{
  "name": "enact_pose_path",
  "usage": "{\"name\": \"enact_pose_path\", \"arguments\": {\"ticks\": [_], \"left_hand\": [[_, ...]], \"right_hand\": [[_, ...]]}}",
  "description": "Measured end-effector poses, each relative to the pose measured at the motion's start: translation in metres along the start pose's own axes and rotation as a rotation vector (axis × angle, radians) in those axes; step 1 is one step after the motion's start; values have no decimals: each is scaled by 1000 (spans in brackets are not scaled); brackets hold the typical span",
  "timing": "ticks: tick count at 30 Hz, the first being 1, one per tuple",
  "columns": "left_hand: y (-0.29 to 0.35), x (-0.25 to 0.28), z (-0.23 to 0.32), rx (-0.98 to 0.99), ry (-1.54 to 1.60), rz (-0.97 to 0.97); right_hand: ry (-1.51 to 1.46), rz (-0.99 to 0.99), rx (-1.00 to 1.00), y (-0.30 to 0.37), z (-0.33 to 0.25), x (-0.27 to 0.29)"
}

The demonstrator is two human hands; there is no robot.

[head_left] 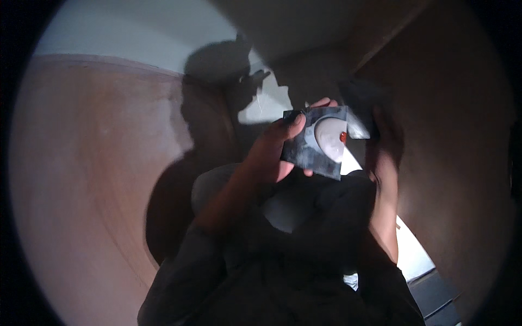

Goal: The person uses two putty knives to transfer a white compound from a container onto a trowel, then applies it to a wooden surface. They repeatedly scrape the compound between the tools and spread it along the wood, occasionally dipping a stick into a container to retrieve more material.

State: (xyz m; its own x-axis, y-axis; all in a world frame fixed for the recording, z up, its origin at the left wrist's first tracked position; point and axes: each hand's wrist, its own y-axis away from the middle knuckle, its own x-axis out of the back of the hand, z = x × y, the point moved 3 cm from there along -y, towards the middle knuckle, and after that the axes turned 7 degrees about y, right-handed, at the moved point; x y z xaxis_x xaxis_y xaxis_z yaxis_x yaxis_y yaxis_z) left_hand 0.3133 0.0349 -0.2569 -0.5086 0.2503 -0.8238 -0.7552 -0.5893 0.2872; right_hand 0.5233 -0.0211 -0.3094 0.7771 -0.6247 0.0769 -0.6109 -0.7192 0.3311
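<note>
No text, label, number or sign can be read: none on the dark, flat, square-edged piece with a pale round inset [318, 142] in the left hand [273, 145], nor on the dark, blurred object [363, 104] at the right hand [386, 133]. The small white patch with dark marks [351, 281] on the near side is too small to make out.

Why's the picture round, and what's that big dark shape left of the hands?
Head view: black corners surround the fisheye lens's circle; that dark shape looks like a person's shadow; the dark panel in the left hand is clearer, the right hand dim and blurred.
</note>
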Motion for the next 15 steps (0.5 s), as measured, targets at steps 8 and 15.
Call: {"name": "enact_pose_path", "arguments": {"ticks": [8, 15], "left_hand": [[28, -42, -67, 72, 39, 385], [5, -26, -87, -418, 217, 406]], "right_hand": [[279, -465, -225, -20, 24, 43], [35, -589, -225, -56, 51, -1]]}}
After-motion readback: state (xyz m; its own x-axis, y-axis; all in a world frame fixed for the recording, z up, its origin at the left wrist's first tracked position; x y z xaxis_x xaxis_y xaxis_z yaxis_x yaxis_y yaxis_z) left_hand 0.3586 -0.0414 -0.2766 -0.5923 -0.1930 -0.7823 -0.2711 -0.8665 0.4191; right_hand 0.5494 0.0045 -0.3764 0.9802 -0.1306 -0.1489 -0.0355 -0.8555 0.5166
